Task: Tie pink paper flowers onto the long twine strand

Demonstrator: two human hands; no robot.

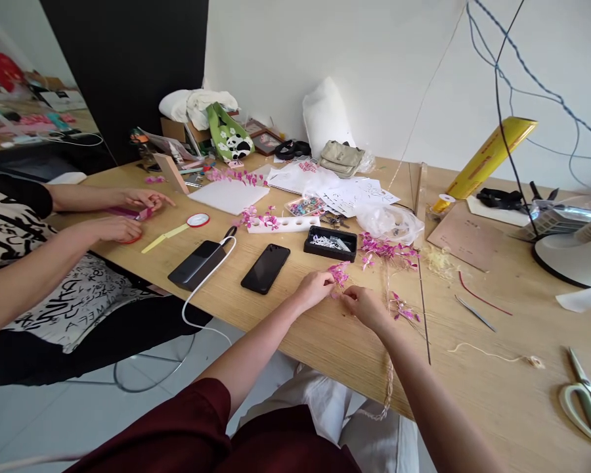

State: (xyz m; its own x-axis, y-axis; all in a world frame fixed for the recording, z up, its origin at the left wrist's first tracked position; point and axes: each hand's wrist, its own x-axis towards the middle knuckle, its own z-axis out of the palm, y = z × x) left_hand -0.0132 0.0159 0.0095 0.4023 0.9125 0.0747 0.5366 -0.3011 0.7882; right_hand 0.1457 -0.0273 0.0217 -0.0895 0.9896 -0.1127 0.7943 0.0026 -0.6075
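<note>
Between my two hands, over the wooden table, is a small sprig of pink flowers [339, 273]. My left hand [316, 289] has its fingers closed on the stem end of the sprig. Just to the right, my right hand [363, 305] is closed in a pinch by a small pink bit; what its fingertips hold is too small to make out. A bunch of pink flowers [387, 248] lies beyond my right hand, and a smaller pink sprig [402, 307] is beside my right wrist. A braided cord [389, 387] hangs over the table's front edge.
A phone [266, 269], a power bank [197, 265] with a white cable and a black tray of small parts [330, 244] lie nearby. Scissors [587, 397] and tweezers [475, 313] are at right. A co-worker's hands [121, 226] handle a pink strip at left.
</note>
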